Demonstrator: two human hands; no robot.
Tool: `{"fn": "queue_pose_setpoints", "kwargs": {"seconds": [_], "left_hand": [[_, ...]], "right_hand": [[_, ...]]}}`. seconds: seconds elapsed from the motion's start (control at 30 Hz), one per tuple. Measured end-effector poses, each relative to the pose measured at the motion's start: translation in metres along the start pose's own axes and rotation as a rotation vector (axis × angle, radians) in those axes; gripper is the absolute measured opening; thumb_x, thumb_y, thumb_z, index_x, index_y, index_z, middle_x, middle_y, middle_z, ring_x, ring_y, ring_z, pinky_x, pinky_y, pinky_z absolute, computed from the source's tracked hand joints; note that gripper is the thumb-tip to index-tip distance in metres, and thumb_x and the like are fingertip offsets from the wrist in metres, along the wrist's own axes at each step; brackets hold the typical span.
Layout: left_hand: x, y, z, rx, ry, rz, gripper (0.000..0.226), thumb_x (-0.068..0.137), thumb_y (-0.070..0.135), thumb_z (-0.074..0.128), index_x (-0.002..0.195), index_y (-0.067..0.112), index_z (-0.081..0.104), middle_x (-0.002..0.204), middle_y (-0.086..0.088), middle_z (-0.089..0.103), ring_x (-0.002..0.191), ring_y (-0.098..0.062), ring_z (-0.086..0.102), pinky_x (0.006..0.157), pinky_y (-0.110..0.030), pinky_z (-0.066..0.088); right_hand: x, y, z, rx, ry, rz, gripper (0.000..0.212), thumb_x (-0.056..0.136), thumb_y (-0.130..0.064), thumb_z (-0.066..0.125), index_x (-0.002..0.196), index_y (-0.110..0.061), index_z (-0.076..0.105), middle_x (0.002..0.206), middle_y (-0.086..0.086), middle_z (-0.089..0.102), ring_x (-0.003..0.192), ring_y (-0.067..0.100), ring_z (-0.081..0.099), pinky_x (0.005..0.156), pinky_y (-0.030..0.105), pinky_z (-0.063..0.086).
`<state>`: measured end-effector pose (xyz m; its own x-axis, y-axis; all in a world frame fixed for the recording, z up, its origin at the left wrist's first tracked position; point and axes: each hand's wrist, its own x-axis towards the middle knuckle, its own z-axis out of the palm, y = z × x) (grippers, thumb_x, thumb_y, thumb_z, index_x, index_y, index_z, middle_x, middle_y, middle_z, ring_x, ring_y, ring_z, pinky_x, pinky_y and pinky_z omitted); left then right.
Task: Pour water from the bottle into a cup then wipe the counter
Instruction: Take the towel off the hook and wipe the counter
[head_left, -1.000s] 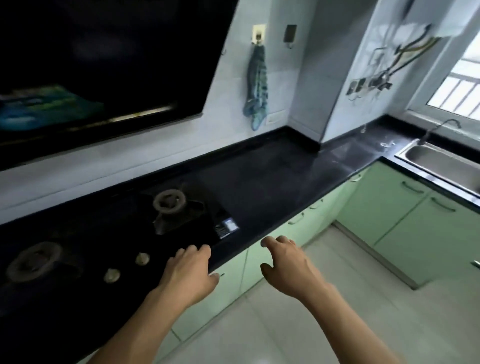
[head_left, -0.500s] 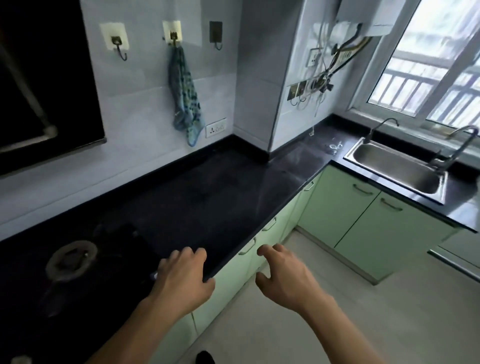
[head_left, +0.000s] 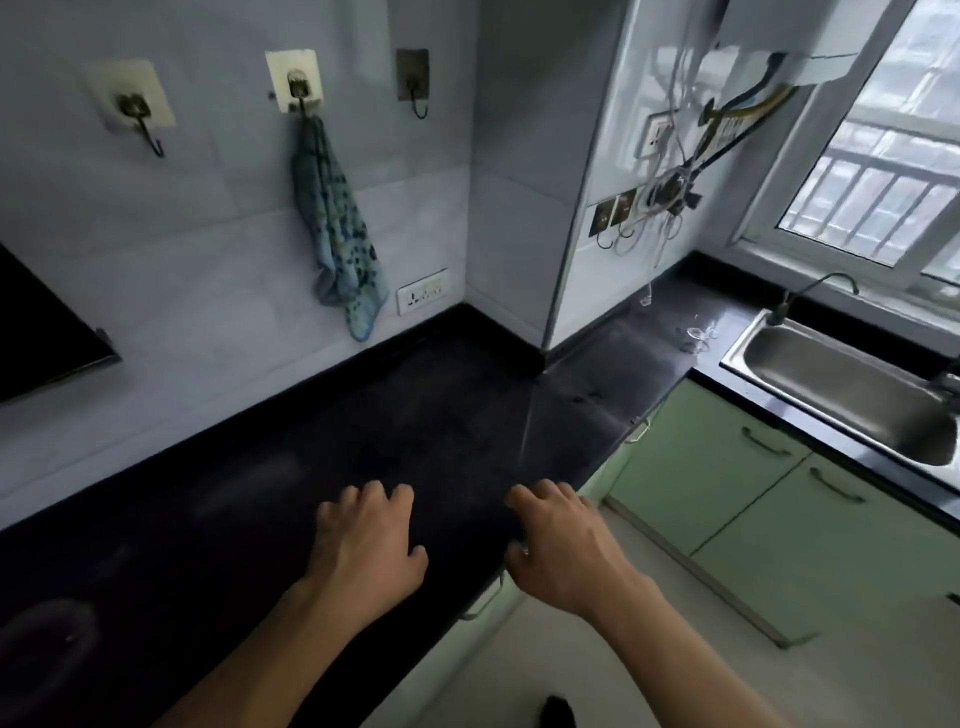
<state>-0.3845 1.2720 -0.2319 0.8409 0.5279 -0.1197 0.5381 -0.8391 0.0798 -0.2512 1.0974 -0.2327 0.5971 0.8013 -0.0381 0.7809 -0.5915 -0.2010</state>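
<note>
My left hand (head_left: 366, 545) hovers palm down over the black counter (head_left: 395, 415) near its front edge, fingers apart and empty. My right hand (head_left: 563, 545) is beside it, at the counter's front edge, also empty with fingers spread. A blue patterned cloth (head_left: 337, 239) hangs from a wall hook above the counter's back. No bottle or cup shows in this view. A small clear glass-like item (head_left: 698, 338) lies on the counter beside the sink; I cannot tell what it is.
A steel sink (head_left: 852, 395) with a thin tap (head_left: 810, 291) sits at the right under the window. Green cabinets (head_left: 727, 467) run below. Wall hooks, a socket (head_left: 422, 298) and loose cables (head_left: 670, 192) line the walls. A hob burner (head_left: 47, 629) is at bottom left.
The view has swung to the right along the counter: the hob has slid almost out of frame and the sink and window have come in. Both hands stayed empty and moved over the counter.
</note>
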Motion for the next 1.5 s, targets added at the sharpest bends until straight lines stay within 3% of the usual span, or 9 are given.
{"fn": "queue_pose_setpoints", "kwargs": {"seconds": [0.2, 0.37, 0.7, 0.9, 1.17, 1.3, 1.37, 1.43, 1.5], "left_hand": [[0.037, 0.013, 0.007, -0.014, -0.046, -0.247, 0.051, 0.087, 0.055, 0.057, 0.128, 0.026, 0.046, 0.126, -0.001, 0.056, 0.116, -0.024, 0.052, 0.097, -0.041, 0.042], [0.057, 0.044, 0.004, -0.071, -0.064, -0.465, 0.049, 0.088, 0.053, 0.056, 0.128, 0.027, 0.047, 0.125, 0.000, 0.056, 0.115, -0.023, 0.051, 0.097, -0.040, 0.042], [0.075, 0.056, -0.008, -0.099, -0.042, -0.688, 0.048, 0.091, 0.046, 0.057, 0.132, 0.023, 0.045, 0.127, -0.004, 0.054, 0.117, -0.026, 0.050, 0.102, -0.042, 0.039], [0.092, 0.026, -0.011, -0.156, 0.002, -0.680, 0.053, 0.093, 0.050, 0.052, 0.140, 0.028, 0.041, 0.132, 0.002, 0.050, 0.122, -0.022, 0.047, 0.105, -0.039, 0.037], [0.139, -0.008, -0.037, -0.132, 0.008, -0.645, 0.055, 0.093, 0.051, 0.049, 0.141, 0.026, 0.039, 0.136, -0.001, 0.048, 0.126, -0.024, 0.044, 0.108, -0.041, 0.034], [0.157, -0.014, -0.062, -0.134, 0.073, -0.676, 0.052, 0.093, 0.049, 0.049, 0.137, 0.025, 0.041, 0.131, -0.002, 0.050, 0.123, -0.025, 0.046, 0.106, -0.041, 0.036], [0.165, -0.016, -0.073, -0.177, 0.126, -0.698, 0.049, 0.093, 0.049, 0.049, 0.135, 0.025, 0.044, 0.129, -0.001, 0.052, 0.120, -0.024, 0.047, 0.103, -0.039, 0.038], [0.171, -0.020, -0.085, -0.261, 0.195, -0.703, 0.046, 0.093, 0.049, 0.051, 0.132, 0.026, 0.047, 0.126, 0.001, 0.054, 0.117, -0.021, 0.050, 0.099, -0.037, 0.042], [0.183, -0.030, -0.100, -0.378, 0.288, -0.700, 0.042, 0.094, 0.047, 0.054, 0.128, 0.024, 0.051, 0.121, 0.001, 0.057, 0.112, -0.019, 0.055, 0.095, -0.037, 0.048]], "right_hand": [[0.089, 0.036, 0.008, -0.034, -0.086, -0.223, 0.046, 0.083, -0.041, 0.052, 0.126, -0.027, 0.047, 0.113, -0.001, 0.053, 0.106, 0.024, 0.051, 0.090, 0.037, 0.038], [0.151, 0.068, 0.006, -0.063, -0.150, -0.442, 0.040, 0.083, -0.039, 0.052, 0.120, -0.024, 0.049, 0.112, 0.000, 0.055, 0.106, 0.026, 0.052, 0.088, 0.039, 0.040], [0.220, 0.052, 0.006, -0.093, -0.265, -0.670, 0.039, 0.086, -0.038, 0.053, 0.122, -0.024, 0.050, 0.116, 0.001, 0.055, 0.109, 0.024, 0.052, 0.093, 0.037, 0.041], [0.265, 0.026, -0.016, 0.098, -0.242, -0.653, 0.039, 0.089, -0.041, 0.055, 0.124, -0.024, 0.053, 0.115, 0.001, 0.056, 0.105, 0.024, 0.057, 0.089, 0.037, 0.049], [0.410, -0.034, -0.098, 0.458, 0.074, -0.485, 0.019, 0.087, -0.023, 0.063, 0.103, -0.011, 0.062, 0.097, 0.015, 0.066, 0.087, 0.033, 0.064, 0.071, 0.026, 0.041], [0.475, -0.075, -0.132, 0.566, 0.132, -0.450, 0.020, 0.087, -0.021, 0.061, 0.103, -0.009, 0.057, 0.097, 0.017, 0.070, 0.083, 0.035, 0.067, 0.071, 0.032, 0.054], [0.499, -0.090, -0.140, 0.612, 0.164, -0.450, 0.030, 0.089, -0.020, 0.062, 0.113, -0.005, 0.055, 0.104, 0.021, 0.068, 0.081, 0.032, 0.066, 0.064, 0.022, 0.050], [0.517, -0.098, -0.141, 0.641, 0.188, -0.440, 0.036, 0.090, -0.018, 0.063, 0.120, -0.001, 0.052, 0.107, 0.022, 0.065, 0.093, 0.037, 0.064, 0.067, 0.025, 0.041], [0.529, -0.100, -0.138, 0.676, 0.180, -0.445, 0.030, 0.089, -0.014, 0.061, 0.115, -0.001, 0.053, 0.100, 0.019, 0.064, 0.093, 0.038, 0.062, 0.068, 0.028, 0.037]]}}
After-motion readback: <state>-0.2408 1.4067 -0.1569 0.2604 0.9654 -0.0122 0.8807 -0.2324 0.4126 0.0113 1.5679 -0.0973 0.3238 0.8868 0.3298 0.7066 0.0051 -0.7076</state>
